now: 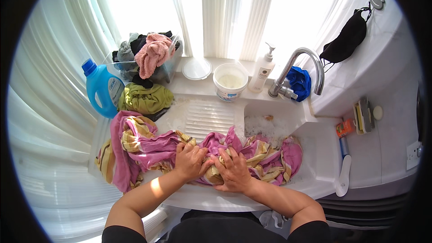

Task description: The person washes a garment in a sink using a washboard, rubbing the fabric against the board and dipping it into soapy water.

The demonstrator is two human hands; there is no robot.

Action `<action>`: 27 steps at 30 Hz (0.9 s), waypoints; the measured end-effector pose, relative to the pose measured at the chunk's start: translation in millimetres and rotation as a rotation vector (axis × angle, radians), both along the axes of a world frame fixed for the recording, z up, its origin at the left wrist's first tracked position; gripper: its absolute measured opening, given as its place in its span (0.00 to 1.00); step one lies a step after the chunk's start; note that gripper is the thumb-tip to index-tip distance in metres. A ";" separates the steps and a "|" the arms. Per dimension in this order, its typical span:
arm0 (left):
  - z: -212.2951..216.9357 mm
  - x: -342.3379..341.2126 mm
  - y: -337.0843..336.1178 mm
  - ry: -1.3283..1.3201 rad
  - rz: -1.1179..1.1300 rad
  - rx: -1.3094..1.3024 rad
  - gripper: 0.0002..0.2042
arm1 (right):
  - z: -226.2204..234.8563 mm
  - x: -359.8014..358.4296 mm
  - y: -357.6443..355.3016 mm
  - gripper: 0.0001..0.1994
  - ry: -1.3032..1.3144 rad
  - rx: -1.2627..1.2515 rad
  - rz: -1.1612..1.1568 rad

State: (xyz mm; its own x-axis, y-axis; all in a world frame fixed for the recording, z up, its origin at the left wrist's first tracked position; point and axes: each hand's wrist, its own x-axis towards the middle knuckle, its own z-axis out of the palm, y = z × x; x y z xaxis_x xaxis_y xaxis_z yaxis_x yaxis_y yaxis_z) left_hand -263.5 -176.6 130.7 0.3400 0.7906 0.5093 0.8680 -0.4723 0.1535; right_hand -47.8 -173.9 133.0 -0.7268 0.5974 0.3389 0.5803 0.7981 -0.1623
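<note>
A long pink-and-yellow striped cloth [162, 147] lies bunched across the white washboard sink, its right end down in the sudsy basin. My left hand [191, 160] grips a fold of it near the front of the ribbed board, fingers curled over the fabric. Just to the right, my right hand [232, 171] presses on the same bunch, its fingers bent into the cloth and somewhat apart. The thumbs nearly meet. What lies under both palms is hidden. Behind the hands shows the ribbed washboard [209, 119], wet with some foam.
A blue detergent jug [102, 90], a green garment [145, 99] and a clear bin [173, 65] of clothes stand at left. Behind are a white tub [230, 82], its lid [196, 69], a pump bottle [262, 71] and a curved faucet [310, 56]. A brush [344, 171] lies right.
</note>
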 end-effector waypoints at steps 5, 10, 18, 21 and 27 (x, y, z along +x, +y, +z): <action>-28.5 -1.5 122.3 -0.308 0.322 -0.358 0.18 | -5.4 -20.7 144.3 0.48 0.386 -0.718 -0.319; 4.5 -31.1 123.4 0.150 0.566 -0.514 0.40 | -5.5 -17.8 171.4 0.51 0.253 -1.068 -0.315; 1.0 -3.7 2.0 -0.168 0.003 0.096 0.21 | -10.6 -9.0 15.9 0.36 0.369 -0.031 0.064; -28.2 10.4 74.3 -0.260 0.233 -0.041 0.14 | -30.0 -32.2 82.3 0.43 0.455 -0.157 -0.151; -25.3 -4.1 135.7 -0.031 0.395 -0.462 0.31 | -10.8 -47.6 168.8 0.47 -0.042 -0.845 -0.327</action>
State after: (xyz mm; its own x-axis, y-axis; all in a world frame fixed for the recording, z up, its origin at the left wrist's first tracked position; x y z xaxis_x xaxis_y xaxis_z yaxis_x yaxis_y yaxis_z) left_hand -267.6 -40.9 105.5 -0.0333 0.9955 0.0887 0.9559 0.0058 0.2936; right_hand -95.4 -5.1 122.2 -0.4787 0.8140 -0.3289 0.7757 0.2168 -0.5927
